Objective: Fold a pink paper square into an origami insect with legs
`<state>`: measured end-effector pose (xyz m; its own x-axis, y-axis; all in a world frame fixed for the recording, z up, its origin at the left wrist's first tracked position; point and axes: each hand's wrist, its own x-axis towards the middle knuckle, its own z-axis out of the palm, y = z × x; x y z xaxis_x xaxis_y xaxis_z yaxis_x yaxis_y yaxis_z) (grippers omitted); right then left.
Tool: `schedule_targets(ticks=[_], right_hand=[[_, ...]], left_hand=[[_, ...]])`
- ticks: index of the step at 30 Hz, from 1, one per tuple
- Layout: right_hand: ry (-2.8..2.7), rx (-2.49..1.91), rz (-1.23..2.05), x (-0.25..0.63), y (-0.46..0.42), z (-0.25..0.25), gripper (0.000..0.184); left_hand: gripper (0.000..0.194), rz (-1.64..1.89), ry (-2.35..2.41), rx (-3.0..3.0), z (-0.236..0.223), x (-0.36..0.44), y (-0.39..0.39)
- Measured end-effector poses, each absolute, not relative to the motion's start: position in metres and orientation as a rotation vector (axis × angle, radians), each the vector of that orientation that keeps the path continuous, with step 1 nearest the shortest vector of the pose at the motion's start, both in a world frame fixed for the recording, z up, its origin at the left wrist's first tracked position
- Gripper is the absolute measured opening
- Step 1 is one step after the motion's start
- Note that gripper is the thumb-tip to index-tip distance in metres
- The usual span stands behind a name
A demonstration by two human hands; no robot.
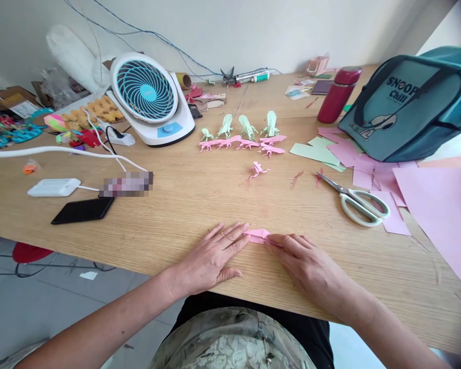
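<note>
A small folded piece of pink paper (257, 236) lies flat on the wooden table (176, 205) near its front edge. My left hand (215, 256) rests flat beside it, fingers stretched out, fingertips pressing on the paper's left end. My right hand (307, 264) lies flat too, its fingertips on the paper's right end. Farther back stand rows of finished folded figures, green ones (240, 126) behind pink ones (242, 143), and one single pink figure (258, 169) sits closer to me.
White-handled scissors (355, 200) lie at right beside pink paper sheets (438, 205) and green sheets (317, 151). A teal bag (411, 105) and red bottle (338, 95) stand at back right. A desk fan (149, 97), black phone (82, 210) and white cables sit at left.
</note>
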<state>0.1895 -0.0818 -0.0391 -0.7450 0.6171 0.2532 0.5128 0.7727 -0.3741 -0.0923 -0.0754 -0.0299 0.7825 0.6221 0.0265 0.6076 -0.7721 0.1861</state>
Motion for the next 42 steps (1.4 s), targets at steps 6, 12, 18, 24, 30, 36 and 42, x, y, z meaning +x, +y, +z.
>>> schedule_targets(ticks=[6, 12, 18, 24, 30, 36, 42], right_hand=[[-2.596, -0.877, 0.388, 0.189, -0.083, -0.040, 0.050], [-2.574, -0.869, 0.329, 0.187, -0.083, -0.037, 0.048], [-2.591, -0.867, 0.350, 0.188, -0.082, -0.039, 0.050], [-2.534, -0.839, 0.355, 0.188, -0.082, -0.038, 0.046], [-2.370, -0.984, 0.298, 0.191, -0.084, -0.038, 0.032], [-1.840, -1.281, 0.679, 0.188, -0.081, -0.038, 0.018], [-1.464, -1.170, 1.284, 0.174, -0.069, -0.037, 0.033]], left_hand=[[0.073, 0.141, 1.025, 2.813, -0.033, -0.092, -0.079], [0.067, 0.248, 1.004, 2.833, -0.031, -0.097, -0.082], [0.033, 0.506, 1.155, 2.684, -0.020, -0.062, -0.066], [0.009, 0.316, 1.168, 2.419, -0.009, -0.028, -0.032], [0.013, 0.262, 1.177, 2.068, -0.003, -0.027, -0.030], [0.020, 0.484, 1.093, 1.607, -0.005, -0.026, -0.036], [0.030, 0.625, 1.007, 1.446, -0.004, -0.011, -0.049]])
